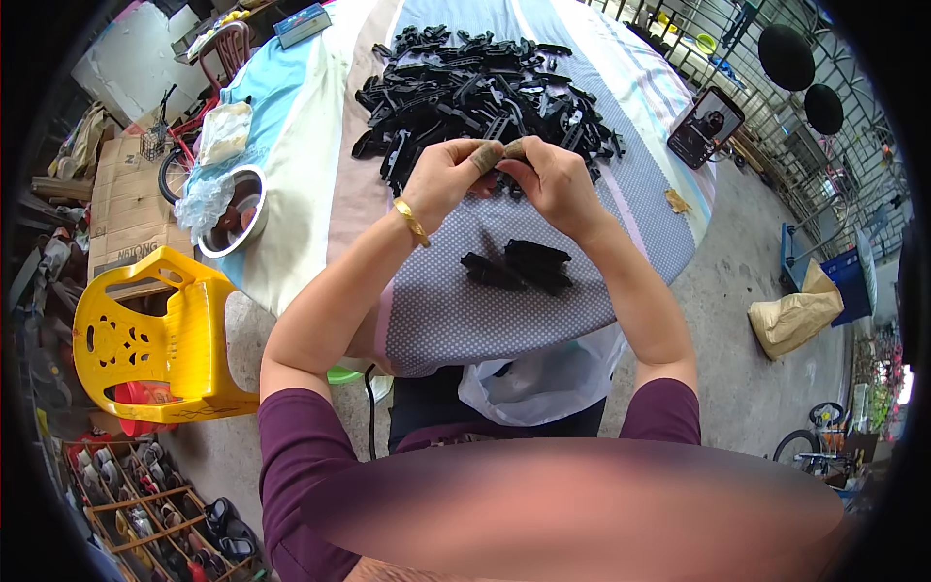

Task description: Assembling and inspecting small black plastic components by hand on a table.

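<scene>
Above the near edge of a large heap of black plastic parts (475, 87), my left hand (441, 184) and my right hand (562, 189) meet with their fingertips together. Both are closed in a pinch, and brownish tape wraps some of the fingers. Whatever sits between the fingertips is hidden or too small to name. A gold bracelet circles my left wrist. Nearer to me, a small bunch of black parts (538, 264) lies on the dotted grey part of the tablecloth (456, 330), with another small bunch (492, 273) beside it on the left.
A white bowl (254, 228) with a clear plastic bag stands at the table's left edge, near a yellow chair (184, 330). A phone (706, 126) is propped at the right edge. Over my lap hangs a white plastic bag (543, 383). A shoe rack (145, 514) stands lower left.
</scene>
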Available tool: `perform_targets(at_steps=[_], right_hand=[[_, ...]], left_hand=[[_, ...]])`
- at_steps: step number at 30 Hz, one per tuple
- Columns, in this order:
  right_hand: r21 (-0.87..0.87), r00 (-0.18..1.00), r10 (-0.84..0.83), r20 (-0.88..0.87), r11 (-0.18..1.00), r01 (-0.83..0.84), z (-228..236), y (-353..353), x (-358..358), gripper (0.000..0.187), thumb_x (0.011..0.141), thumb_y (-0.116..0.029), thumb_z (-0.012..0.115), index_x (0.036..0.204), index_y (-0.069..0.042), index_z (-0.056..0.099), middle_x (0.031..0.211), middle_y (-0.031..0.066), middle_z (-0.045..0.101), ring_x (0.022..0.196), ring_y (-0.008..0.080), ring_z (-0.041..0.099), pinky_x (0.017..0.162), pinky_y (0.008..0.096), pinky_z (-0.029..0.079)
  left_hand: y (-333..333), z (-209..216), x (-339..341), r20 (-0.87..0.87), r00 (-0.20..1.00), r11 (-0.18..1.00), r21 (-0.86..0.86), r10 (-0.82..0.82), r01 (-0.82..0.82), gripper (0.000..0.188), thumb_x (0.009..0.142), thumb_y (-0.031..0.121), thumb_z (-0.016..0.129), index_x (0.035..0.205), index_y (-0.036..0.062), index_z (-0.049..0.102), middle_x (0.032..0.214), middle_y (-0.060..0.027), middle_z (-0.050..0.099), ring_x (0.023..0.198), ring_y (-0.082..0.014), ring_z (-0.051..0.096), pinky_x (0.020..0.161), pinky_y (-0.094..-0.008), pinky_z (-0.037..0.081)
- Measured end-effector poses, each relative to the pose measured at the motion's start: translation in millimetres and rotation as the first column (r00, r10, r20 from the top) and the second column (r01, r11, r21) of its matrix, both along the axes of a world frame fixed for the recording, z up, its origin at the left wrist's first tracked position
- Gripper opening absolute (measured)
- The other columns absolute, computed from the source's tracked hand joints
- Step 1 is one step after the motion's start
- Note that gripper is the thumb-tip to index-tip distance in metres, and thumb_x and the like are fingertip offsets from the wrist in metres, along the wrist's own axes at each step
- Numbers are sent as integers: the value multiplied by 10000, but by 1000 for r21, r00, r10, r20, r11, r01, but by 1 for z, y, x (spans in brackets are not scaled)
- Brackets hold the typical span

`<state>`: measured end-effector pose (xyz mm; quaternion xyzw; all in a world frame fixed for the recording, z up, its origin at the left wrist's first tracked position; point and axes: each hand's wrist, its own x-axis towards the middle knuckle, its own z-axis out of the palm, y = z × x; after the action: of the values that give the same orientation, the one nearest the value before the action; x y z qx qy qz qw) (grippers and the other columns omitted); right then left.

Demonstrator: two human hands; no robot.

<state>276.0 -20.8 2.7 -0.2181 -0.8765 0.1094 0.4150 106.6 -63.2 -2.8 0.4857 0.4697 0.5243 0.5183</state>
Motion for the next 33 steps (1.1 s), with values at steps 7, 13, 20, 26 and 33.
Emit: perform_targets(at_steps=[7,13,20,26,33], right_hand=[[97,998,-54,-13,994,55,3,4,4,250,788,-149,662,981,-13,582,803,122,616,738,244,615,637,318,492],[-356,988,156,13,924,-141,11,15,19,411,700,-201,741,1044,-17,613,829,73,624,770,206,605,786,307,467],[2,980,-2,198,1000,1,15,14,27,369,685,-192,746,993,-25,629,856,63,643,768,149,594,746,265,469],[-478,932,24,-360,853,-207,3,74,62,418,868,-390,540,1099,-47,603,1038,71,629,907,167,592,778,279,464],[-62,495,-749,440,524,849,-37,124,103,291,790,-280,585,953,-54,666,924,168,650,897,310,625,803,386,485]], left_hand=[[2,6,-6,-165,986,984,168,-34,63,300,798,24,643,1081,-53,586,847,-84,656,664,-106,615,601,-229,517],[-7,14,1,-463,883,937,338,83,88,286,768,14,650,1048,-17,600,827,-125,656,653,-147,635,599,-255,510],[-6,14,4,-562,783,813,567,267,129,286,730,28,663,1010,0,608,856,-161,637,747,-279,633,668,-309,502],[-13,7,9,-614,777,848,333,-137,413,321,762,95,689,1072,49,619,857,-92,633,734,-137,581,654,-246,479],[1,-4,33,-849,511,734,433,135,524,227,781,85,610,1005,85,646,991,-82,591,905,-260,510,815,-321,431]])
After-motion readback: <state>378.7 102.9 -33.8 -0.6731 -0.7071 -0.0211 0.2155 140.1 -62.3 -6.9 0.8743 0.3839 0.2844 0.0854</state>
